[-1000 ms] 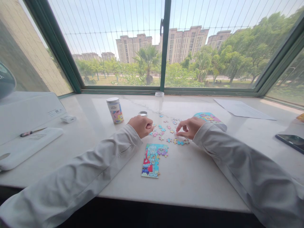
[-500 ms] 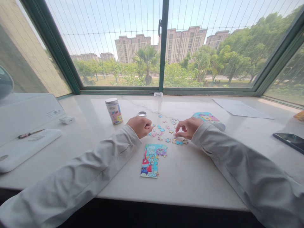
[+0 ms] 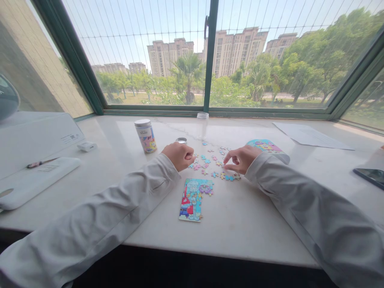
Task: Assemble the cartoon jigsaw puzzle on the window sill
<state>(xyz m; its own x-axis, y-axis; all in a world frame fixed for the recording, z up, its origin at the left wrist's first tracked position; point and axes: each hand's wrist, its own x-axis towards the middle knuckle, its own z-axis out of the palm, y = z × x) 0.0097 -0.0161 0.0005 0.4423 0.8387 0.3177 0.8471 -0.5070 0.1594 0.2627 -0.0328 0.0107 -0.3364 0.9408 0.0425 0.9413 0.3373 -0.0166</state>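
Observation:
My left hand (image 3: 179, 156) is closed, thumb and curled fingers together, at the left edge of several loose jigsaw pieces (image 3: 205, 161). Whatever it may hold is hidden. Over the right side of the scattered pieces is my right hand (image 3: 241, 159). Its thumb and forefinger are bent toward each other with a small gap, close to a piece on the tabletop; no piece shows between them. Nearer to me lies a partly joined cartoon jigsaw puzzle (image 3: 192, 200), its right side stepped and uneven. A row of pieces (image 3: 229, 177) lies just below my right hand.
A cartoon-printed canister (image 3: 145, 136) stands on the left, with a metal lid (image 3: 181, 141) beyond my left hand. A clear jar (image 3: 203, 124) is by the window. Printed card (image 3: 265, 146), paper (image 3: 312, 136), a phone (image 3: 370, 176), a charger (image 3: 87, 146) and a white box (image 3: 39, 130) lie around.
The whole view has shifted slightly, moving the tabletop things a little right and up. Both hands keep nearly the same pose and place over the pieces. The joined puzzle looks unchanged.

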